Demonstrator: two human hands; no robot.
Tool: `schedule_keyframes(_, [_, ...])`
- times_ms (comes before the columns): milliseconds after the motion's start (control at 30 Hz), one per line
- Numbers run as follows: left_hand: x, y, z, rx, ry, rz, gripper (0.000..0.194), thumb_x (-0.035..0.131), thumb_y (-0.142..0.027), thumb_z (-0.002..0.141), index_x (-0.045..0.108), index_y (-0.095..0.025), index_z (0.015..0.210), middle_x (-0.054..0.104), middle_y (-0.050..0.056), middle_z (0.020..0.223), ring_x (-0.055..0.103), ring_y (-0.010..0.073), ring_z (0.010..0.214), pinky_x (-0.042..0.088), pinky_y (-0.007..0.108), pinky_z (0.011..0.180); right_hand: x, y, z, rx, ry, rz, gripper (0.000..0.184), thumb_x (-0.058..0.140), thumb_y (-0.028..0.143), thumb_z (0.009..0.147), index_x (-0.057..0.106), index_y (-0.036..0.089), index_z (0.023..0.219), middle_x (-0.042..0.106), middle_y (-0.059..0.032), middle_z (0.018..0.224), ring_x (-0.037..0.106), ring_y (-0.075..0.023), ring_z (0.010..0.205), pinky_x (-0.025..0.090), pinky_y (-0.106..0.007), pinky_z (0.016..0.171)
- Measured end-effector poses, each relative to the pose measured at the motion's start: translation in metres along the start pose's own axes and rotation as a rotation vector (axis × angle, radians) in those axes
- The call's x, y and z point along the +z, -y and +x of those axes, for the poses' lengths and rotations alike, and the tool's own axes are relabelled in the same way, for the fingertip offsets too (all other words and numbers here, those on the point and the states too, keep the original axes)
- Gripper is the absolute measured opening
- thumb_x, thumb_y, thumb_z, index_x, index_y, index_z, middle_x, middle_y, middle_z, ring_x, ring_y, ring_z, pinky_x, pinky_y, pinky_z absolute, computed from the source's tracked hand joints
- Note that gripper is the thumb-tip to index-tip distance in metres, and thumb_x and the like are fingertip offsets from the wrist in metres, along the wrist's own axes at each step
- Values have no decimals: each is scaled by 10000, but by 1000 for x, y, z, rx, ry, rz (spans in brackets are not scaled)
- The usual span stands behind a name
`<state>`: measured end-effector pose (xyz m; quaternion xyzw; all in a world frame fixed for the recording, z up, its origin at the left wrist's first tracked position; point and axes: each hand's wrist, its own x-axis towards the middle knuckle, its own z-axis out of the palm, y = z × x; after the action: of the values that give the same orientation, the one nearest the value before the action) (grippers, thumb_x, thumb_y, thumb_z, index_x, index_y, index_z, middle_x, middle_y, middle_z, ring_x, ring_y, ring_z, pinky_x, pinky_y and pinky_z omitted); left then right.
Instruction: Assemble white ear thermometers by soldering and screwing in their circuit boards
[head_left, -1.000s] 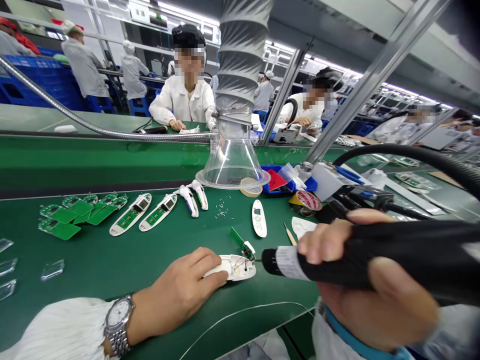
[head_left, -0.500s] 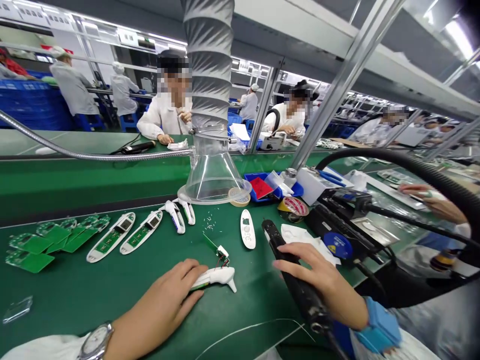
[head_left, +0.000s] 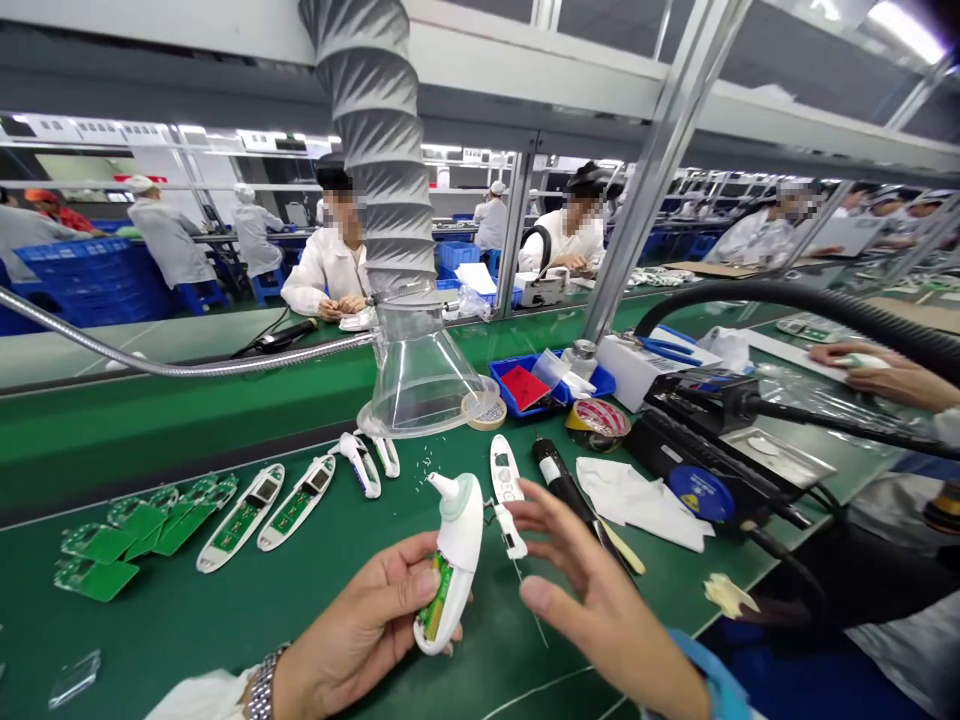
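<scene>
the driver [head_left: 562, 482] has left the right hand [head_left: 596, 610] and lies on the surface [head_left: 225, 640], just beside the white cloth [head_left: 641, 500]. the unit [head_left: 463, 530] has come up off the surface too; it is now upright in the left hand [head_left: 375, 610], nozzle at the top, with green board showing in its open lower side. the left fingers are closed round its lower half, thumb on the near side. the right fingers are spread and seem to grip nothing; they are close to the small white part [head_left: 512, 535] next to the unit, but i can't tell whether they touch it. so the right hand looks free of the tool and available for the loose part, which i judge isn't seated in the unit. the cover [head_left: 502, 458] lies just beyond that part.
</scene>
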<state>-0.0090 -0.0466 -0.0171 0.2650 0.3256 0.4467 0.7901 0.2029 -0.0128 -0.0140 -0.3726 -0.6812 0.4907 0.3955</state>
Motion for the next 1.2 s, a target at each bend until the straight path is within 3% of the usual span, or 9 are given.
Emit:
schedule_keyframes(67, [1, 4, 3, 6, 27, -93, 380, 743, -303, 683, 623, -151, 1010, 599, 8, 693, 562, 74, 542, 468, 180, 546, 23, -3, 5, 98, 88, 207, 600, 592, 421, 805, 329, 245, 1314, 516, -93, 1183, 524, -203, 1061, 449, -382, 908])
schedule_keyframes(167, [-3, 7, 4, 8, 34, -154, 322, 726, -325, 700, 642, -135, 946, 591, 14, 689, 560, 75, 544, 467, 178, 533, 41, -5, 12, 190, 102, 375, 443, 562, 434, 826, 439, 199, 1181, 591, -38, 890, 571, -147, 804, 474, -322, 777])
schedule_keyframes(267, [-7, 10, 3, 19, 47, -151, 375, 680, -409, 727, 628, -126, 968, 596, 38, 743, 546, 84, 544, 460, 192, 494, 45, -3, 15, 234, 50, 397, 451, 587, 469, 795, 465, 171, 1110, 544, 6, 732, 525, -109, 639, 453, -263, 633])
schedule_keyframes(433, [-8, 17, 4, 71, 5, 51, 427, 659, -458, 731, 560, -153, 1014, 555, 12, 728, 465, 62, 474, 389, 179, 419, 51, -1, 15, 278, 35, 356, 523, 578, 547, 767, 420, 193, 1118, 521, 19, 725, 408, -62, 487, 324, -198, 439])
schedule_keyframes(600, [-5, 14, 5, 65, -57, 226, 504, 654, -507, 712, 510, -147, 1035, 516, -5, 729, 455, 63, 505, 368, 180, 439, 60, -8, 13, 257, 16, 344, 499, 537, 561, 791, 409, 187, 1096, 449, 57, 624, 344, -51, 447, 263, -187, 409])
schedule_keyframes(967, [-9, 15, 8, 138, -223, 500, 524, 661, -506, 698, 498, -171, 1066, 448, -61, 669, 295, 30, 415, 261, 171, 375, 64, -22, 11, 327, -15, 444, 470, 510, 558, 812, 415, 177, 1071, 473, 45, 646, 416, -60, 457, 298, -179, 403])
schedule_keyframes(1033, [-10, 14, 9, 198, -255, 550, 456, 674, -464, 702, 502, -171, 1006, 511, -41, 711, 361, 40, 437, 296, 178, 401, 65, -23, 11, 340, -7, 479, 439, 510, 534, 825, 420, 175, 1062, 488, 38, 654, 434, -66, 467, 317, -184, 411])
schedule_keyframes(1100, [-10, 12, 9, 294, -278, 600, 390, 686, -392, 712, 492, -169, 967, 579, 4, 811, 501, 86, 592, 393, 193, 531, 66, -24, 12, 363, 2, 515, 412, 517, 523, 825, 437, 177, 1034, 502, 33, 656, 453, -76, 473, 338, -191, 414])
schedule_keyframes(1200, [-8, 11, 7, 342, -298, 643, 395, 669, -325, 732, 439, -175, 1017, 593, 28, 863, 564, 126, 712, 442, 221, 619, 68, -23, 13, 423, 5, 552, 409, 548, 547, 793, 471, 184, 966, 524, 27, 643, 487, -96, 477, 369, -202, 413])
